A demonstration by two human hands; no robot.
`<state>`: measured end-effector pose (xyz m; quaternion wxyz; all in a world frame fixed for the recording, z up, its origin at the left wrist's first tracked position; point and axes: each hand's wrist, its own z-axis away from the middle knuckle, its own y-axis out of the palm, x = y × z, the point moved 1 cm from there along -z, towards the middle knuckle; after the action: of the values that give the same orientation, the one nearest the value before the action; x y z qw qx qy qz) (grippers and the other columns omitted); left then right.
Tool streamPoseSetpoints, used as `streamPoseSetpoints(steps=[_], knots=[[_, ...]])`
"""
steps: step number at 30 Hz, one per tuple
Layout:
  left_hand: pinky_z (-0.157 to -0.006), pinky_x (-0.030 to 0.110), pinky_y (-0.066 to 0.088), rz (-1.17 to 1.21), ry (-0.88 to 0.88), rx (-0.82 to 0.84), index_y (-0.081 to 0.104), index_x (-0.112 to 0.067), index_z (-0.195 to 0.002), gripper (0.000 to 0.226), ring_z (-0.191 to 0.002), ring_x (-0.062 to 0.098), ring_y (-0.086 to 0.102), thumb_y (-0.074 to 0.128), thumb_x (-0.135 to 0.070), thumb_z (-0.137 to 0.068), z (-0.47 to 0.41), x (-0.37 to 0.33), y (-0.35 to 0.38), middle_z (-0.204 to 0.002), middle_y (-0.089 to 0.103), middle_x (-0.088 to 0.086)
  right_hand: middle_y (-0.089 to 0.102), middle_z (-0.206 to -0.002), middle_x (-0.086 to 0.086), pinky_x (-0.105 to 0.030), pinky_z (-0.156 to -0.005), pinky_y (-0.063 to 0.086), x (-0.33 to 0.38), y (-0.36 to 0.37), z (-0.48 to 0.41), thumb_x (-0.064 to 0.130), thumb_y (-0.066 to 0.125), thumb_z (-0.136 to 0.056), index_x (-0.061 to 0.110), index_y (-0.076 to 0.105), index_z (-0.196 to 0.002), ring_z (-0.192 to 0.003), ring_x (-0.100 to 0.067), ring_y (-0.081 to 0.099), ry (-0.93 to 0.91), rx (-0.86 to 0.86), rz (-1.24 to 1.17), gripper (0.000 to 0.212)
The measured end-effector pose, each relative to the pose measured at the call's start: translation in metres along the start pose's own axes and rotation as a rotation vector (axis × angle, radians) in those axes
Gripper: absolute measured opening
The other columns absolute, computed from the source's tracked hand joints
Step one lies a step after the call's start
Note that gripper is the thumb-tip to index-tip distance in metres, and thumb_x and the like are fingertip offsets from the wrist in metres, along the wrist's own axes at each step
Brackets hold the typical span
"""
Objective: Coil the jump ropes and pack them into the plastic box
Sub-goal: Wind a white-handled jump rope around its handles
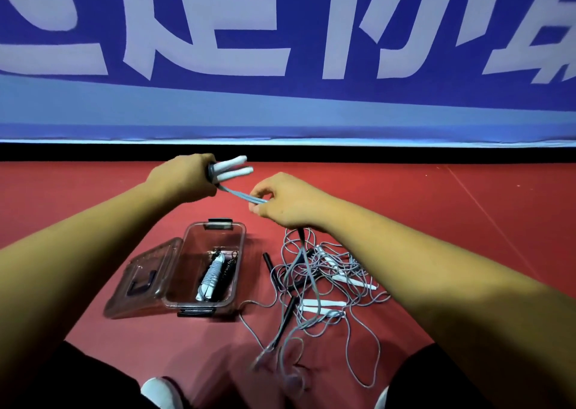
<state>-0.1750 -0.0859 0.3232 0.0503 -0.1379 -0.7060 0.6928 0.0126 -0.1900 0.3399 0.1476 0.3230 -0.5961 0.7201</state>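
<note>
My left hand [187,176] grips two white jump-rope handles [232,168] side by side, their tips pointing right. From them a grey cord [241,195] runs down to my right hand [286,201], which pinches the doubled strands; the rest hangs below it to the floor. The clear plastic box [207,268] lies open on the red floor under my hands, with two coiled ropes [216,276] inside, one white-handled, one black. To its right sits a tangled pile of ropes [324,279] with white and black handles.
The box's lid [141,279] is folded open to the left. A blue banner with white lettering [280,50] stands along the far edge of the red floor [467,206]. My knees and a white shoe [160,391] are at the bottom.
</note>
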Motion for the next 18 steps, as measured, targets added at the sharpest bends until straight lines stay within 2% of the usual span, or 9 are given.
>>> streamPoseSetpoints(steps=[2, 5, 9, 11, 13, 15, 18], knots=[[-0.07, 0.036, 0.052, -0.077, 0.046, 0.086, 0.056, -0.025, -0.092, 0.027, -0.077, 0.026, 0.056, 0.074, -0.027, -0.071, 0.003, -0.004, 0.006, -0.083, 0.063, 0.0, 0.069, -0.085, -0.011, -0.032, -0.064, 0.046, -0.001, -0.007, -0.006, 0.018, 0.061, -0.09, 0.01, 0.074, -0.094, -0.076, -0.027, 0.061, -0.037, -0.096, 0.098, 0.016], [-0.063, 0.031, 0.048, -0.224, 0.141, 0.213, 0.058, -0.023, -0.087, 0.023, -0.072, 0.025, 0.056, 0.074, -0.03, -0.071, 0.014, -0.022, 0.009, -0.071, 0.056, -0.004, 0.07, -0.079, -0.007, -0.031, -0.065, 0.049, -0.003, -0.019, -0.012, 0.011, 0.057, -0.084, 0.013, 0.074, -0.084, -0.075, -0.023, 0.062, -0.095, -0.219, 0.148, 0.017], [-0.064, 0.031, 0.046, -0.252, 0.297, 0.384, 0.058, -0.018, -0.082, 0.034, -0.071, 0.025, 0.057, 0.076, -0.046, -0.073, 0.028, -0.05, 0.011, -0.072, 0.061, -0.002, 0.072, -0.089, -0.002, -0.03, -0.074, 0.049, -0.019, -0.033, -0.016, 0.018, 0.062, -0.087, 0.015, 0.072, -0.088, -0.084, -0.018, 0.063, -0.095, -0.284, 0.173, 0.011], [-0.059, 0.031, 0.039, -0.145, 0.33, 0.429, 0.057, -0.016, -0.077, 0.052, -0.063, 0.022, 0.051, 0.073, -0.065, -0.072, 0.036, -0.061, 0.011, -0.064, 0.055, -0.001, 0.068, -0.085, 0.0, -0.028, -0.071, 0.046, -0.03, -0.038, -0.017, 0.019, 0.067, -0.086, 0.014, 0.067, -0.089, -0.079, -0.016, 0.06, -0.056, -0.309, 0.107, 0.006], [-0.055, 0.031, 0.034, -0.028, 0.349, 0.42, 0.056, -0.015, -0.073, 0.061, -0.057, 0.019, 0.044, 0.069, -0.074, -0.069, 0.039, -0.069, 0.008, -0.057, 0.047, -0.002, 0.057, -0.073, 0.004, -0.026, -0.061, 0.038, -0.039, -0.042, -0.015, 0.017, 0.071, -0.085, 0.014, 0.059, -0.089, -0.065, -0.011, 0.05, -0.013, -0.336, 0.004, 0.013], [-0.054, 0.031, 0.034, -0.006, 0.412, 0.384, 0.057, -0.016, -0.073, 0.056, -0.056, 0.02, 0.043, 0.069, -0.071, -0.072, 0.041, -0.073, 0.004, -0.057, 0.048, -0.002, 0.051, -0.065, 0.004, -0.025, -0.054, 0.033, -0.043, -0.045, -0.013, 0.016, 0.073, -0.084, 0.013, 0.057, -0.086, -0.055, -0.008, 0.044, 0.011, -0.332, -0.056, 0.016], [-0.057, 0.031, 0.037, 0.018, 0.497, 0.37, 0.055, -0.023, -0.072, 0.037, -0.058, 0.02, 0.048, 0.072, -0.056, -0.079, 0.042, -0.075, 0.002, -0.061, 0.056, -0.001, 0.05, -0.059, 0.002, -0.022, -0.049, 0.031, -0.045, -0.048, -0.013, 0.014, 0.075, -0.083, 0.011, 0.059, -0.085, -0.048, -0.008, 0.04, 0.021, -0.316, -0.111, 0.016]])
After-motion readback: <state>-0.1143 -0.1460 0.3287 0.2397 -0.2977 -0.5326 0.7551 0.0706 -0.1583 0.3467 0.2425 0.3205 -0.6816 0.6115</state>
